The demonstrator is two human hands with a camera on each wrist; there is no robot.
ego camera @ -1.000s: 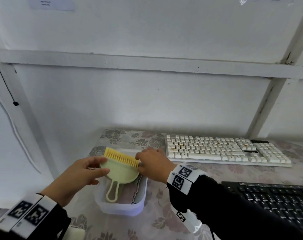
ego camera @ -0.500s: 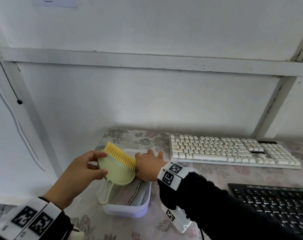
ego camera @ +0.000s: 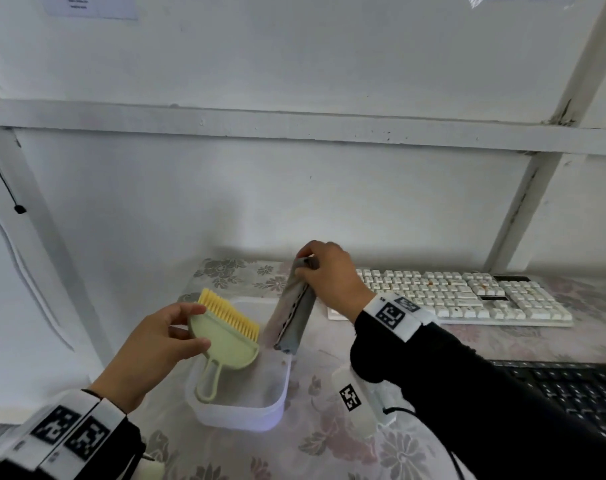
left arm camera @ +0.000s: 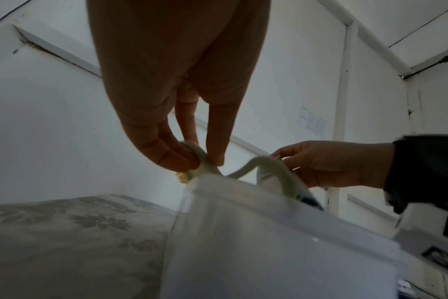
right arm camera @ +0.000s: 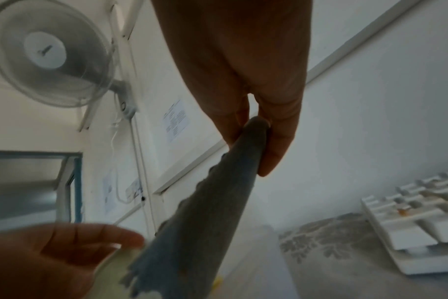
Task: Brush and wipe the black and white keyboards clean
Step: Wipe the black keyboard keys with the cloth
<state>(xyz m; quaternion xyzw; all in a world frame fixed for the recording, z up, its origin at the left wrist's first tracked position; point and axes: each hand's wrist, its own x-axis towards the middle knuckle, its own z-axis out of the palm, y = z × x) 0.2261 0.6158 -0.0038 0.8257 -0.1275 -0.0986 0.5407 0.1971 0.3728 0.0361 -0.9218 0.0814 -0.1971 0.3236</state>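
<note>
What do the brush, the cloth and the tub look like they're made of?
Brush: matte pale-green plastic, probably; stiff yellow bristles look synthetic.
Cloth: soft grey fabric, hanging limp with a wavy edge, perhaps microfibre.
Tub: translucent whitish plastic; its inside shows dimly through the wall.

The left hand (left arm camera: 171,85) hangs from above, thumb and fingertips (left arm camera: 178,156) pinching the rim of a pale green plastic dustpan (left arm camera: 205,161) — yellow bristles (left arm camera: 181,178) peek out below. A translucent white plastic tub (left arm camera: 281,242) fills the foreground on the floral tablecloth (left arm camera: 77,232). The right hand (left arm camera: 330,161) holds something grey — unclear what.

Office-like room: keyboards (ego camera: 464,299), wall notices (ego camera: 90,5)
</note>
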